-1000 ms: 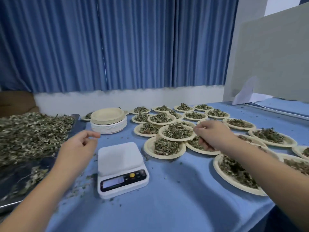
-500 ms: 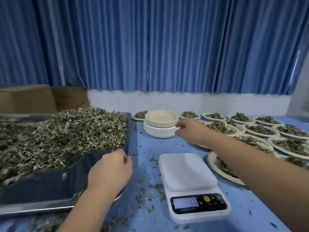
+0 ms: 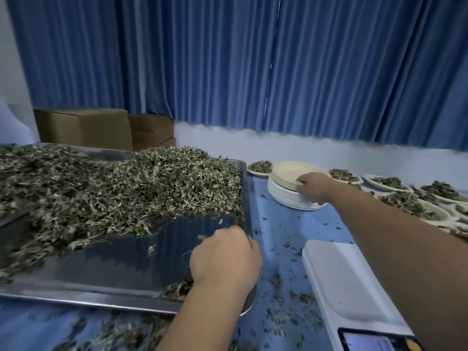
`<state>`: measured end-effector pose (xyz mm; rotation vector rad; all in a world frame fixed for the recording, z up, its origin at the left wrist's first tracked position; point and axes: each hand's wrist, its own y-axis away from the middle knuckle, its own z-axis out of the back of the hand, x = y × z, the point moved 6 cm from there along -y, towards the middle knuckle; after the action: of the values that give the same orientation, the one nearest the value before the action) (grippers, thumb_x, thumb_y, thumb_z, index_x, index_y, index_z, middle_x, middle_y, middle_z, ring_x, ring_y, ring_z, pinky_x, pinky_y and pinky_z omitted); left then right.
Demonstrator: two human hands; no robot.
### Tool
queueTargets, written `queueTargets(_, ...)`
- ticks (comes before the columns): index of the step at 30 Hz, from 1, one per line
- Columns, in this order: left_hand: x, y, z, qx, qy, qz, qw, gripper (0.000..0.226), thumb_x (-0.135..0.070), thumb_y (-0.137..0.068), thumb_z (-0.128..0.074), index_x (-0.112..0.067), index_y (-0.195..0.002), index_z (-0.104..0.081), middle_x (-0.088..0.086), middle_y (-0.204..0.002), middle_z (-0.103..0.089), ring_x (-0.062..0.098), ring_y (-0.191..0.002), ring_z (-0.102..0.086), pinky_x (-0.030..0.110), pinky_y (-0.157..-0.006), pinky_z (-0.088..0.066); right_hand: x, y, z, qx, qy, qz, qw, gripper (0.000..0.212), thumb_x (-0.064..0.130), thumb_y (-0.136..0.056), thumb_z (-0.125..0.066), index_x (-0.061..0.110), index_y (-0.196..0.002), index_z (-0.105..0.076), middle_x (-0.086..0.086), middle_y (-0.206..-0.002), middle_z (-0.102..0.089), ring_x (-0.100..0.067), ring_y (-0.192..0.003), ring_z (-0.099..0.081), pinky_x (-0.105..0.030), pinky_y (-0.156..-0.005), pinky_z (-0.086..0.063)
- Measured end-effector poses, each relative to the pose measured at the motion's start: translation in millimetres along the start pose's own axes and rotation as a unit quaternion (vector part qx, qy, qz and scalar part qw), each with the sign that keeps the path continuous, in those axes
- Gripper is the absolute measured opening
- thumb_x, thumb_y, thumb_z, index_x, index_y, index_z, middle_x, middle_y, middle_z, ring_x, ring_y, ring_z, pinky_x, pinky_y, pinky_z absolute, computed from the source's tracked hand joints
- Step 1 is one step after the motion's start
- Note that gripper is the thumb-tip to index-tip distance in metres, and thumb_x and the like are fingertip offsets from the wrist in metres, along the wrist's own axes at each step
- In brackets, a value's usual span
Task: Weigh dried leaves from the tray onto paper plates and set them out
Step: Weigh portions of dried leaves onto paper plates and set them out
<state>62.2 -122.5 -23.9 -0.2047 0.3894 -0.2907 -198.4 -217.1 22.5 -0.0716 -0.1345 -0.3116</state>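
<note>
In the head view, the right hand (image 3: 314,187) is laid on the stack of paper plates (image 3: 283,197) at the far side of the blue surface (image 3: 278,224). Its thumb is set on the top plate (image 3: 286,171) and its fingers (image 3: 301,191) are curled under that plate's rim, where half a second earlier the stack's side was only just touched. The left hand (image 3: 225,257) is held over the near right corner of the steel tray (image 3: 101,297), further in than before; its fingers are curled, but whether anything is held cannot be told. The dried leaves (image 3: 114,188) are heaped across the tray's far and left part, with crumbs scattered on the surface. The white scale (image 3: 352,287) is seen right of the tray, and filled plates (image 3: 390,182) are ranged beyond the right forearm
</note>
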Motion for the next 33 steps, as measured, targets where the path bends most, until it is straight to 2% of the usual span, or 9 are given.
queueTargets(5, 2, -1, -1, -0.003, 0.005, 0.003, 1.000, 0.032, -0.036, -0.099, -0.032, -0.018, -0.074, -0.042, -0.005, -0.066, -0.048, 0.018, -0.057, -0.049, 0.024, -0.047, -0.031, 2, -3, 14, -0.083, 0.021, -0.009, 0.996, 0.034, 0.007, -0.096, -0.041, 0.011, -0.117, -0.067, -0.008, -0.126, -0.062, -0.027, -0.115, -0.053, -0.031, -0.094, -0.044)
queueTargets(8, 1, -1, -2, -0.005, 0.001, 0.002, 1.000, 0.030, -0.035, -0.099, -0.032, -0.017, -0.079, -0.045, -0.004, -0.066, -0.048, 0.019, -0.058, -0.049, 0.023, -0.047, -0.031, 0, -1, 16, -0.082, -0.003, -0.013, 0.997, 0.029, 0.010, -0.094, -0.044, 0.008, -0.103, -0.072, -0.010, -0.105, -0.068, -0.026, -0.094, -0.059, -0.032, -0.082, -0.049)
queueTargets(11, 1, -1, -1, -0.009, 0.000, 0.002, 1.000, 0.030, -0.035, -0.100, -0.032, -0.018, -0.078, -0.044, -0.005, -0.065, -0.048, 0.016, -0.054, -0.046, 0.021, -0.046, -0.029, -1, 2, 16, -0.065, -0.001, -0.011, 0.998, 0.024, 0.016, -0.094, -0.050, 0.008, -0.096, -0.072, -0.007, -0.082, -0.064, -0.022, -0.074, -0.053, -0.030, -0.072, -0.048)
queueTargets(15, 2, -1, -1, -0.012, 0.004, 0.005, 1.000, 0.032, -0.035, -0.099, -0.032, -0.019, -0.072, -0.041, -0.005, -0.065, -0.048, 0.014, -0.052, -0.043, 0.021, -0.045, -0.028, -1, 4, 20, -0.064, -0.002, -0.007, 0.998, 0.020, 0.015, -0.093, -0.050, 0.018, -0.093, -0.070, -0.008, -0.087, -0.066, -0.020, -0.078, -0.051, -0.027, -0.072, -0.045)
queueTargets(19, 2, -1, -1, -0.010, 0.008, 0.005, 1.000, 0.032, -0.035, -0.100, -0.032, -0.018, -0.074, -0.041, -0.005, -0.064, -0.046, 0.015, -0.053, -0.043, 0.022, -0.045, -0.027, -2, 3, 22, -0.054, -0.017, -0.008, 0.998, 0.024, 0.013, -0.092, -0.049, 0.008, -0.088, -0.072, -0.016, -0.087, -0.068, -0.026, -0.070, -0.053, -0.028, -0.065, -0.044)
queueTargets(22, 2, -1, -2, -0.009, 0.008, 0.005, 1.000, 0.033, -0.035, -0.100, -0.032, -0.019, -0.072, -0.040, -0.005, -0.064, -0.046, 0.015, -0.053, -0.044, 0.021, -0.046, -0.028, -4, 2, 30, -0.074, -0.022, -0.009, 0.997, 0.023, 0.017, -0.095, -0.053, 0.005, -0.095, -0.073, -0.013, -0.081, -0.064, -0.023, -0.064, -0.052, -0.030, -0.068, -0.047)
queueTargets(26, 3, -2, -2, -0.008, 0.005, 0.006, 1.000, 0.035, -0.036, -0.100, -0.032, -0.018, -0.071, -0.039, -0.006, -0.065, -0.046, 0.013, -0.052, -0.042, 0.023, -0.046, -0.029, -11, 2, 37, -0.112, -0.060, -0.012, 0.992, 0.020, 0.012, -0.090, -0.059, 0.000, -0.091, -0.075, -0.010, -0.068, -0.062, -0.020, -0.057, -0.052, -0.033, -0.069, -0.051)
queueTargets(29, 2, -2, -2, -0.010, 0.000, 0.001, 1.000, 0.030, -0.037, -0.100, -0.031, -0.018, -0.080, -0.044, -0.006, -0.066, -0.044, 0.017, -0.059, -0.046, 0.026, -0.051, -0.032, -16, 6, 42, -0.130, -0.069, -0.005, 0.989, 0.019, 0.016, -0.092, -0.060, 0.005, -0.094, -0.075, -0.012, -0.077, -0.070, -0.019, -0.056, -0.054, -0.026, -0.062, -0.045)
queueTargets(33, 2, -1, -3, -0.010, 0.001, 0.001, 1.000, 0.030, -0.038, -0.100, -0.031, -0.019, -0.081, -0.045, -0.006, -0.068, -0.044, 0.019, -0.064, -0.049, 0.027, -0.053, -0.033, -20, 20, 52, -0.167, -0.065, 0.017, 0.984, 0.020, 0.017, -0.093, -0.059, 0.006, -0.100, -0.074, -0.005, -0.085, -0.070, -0.024, -0.067, -0.057, -0.031, -0.068, -0.046)
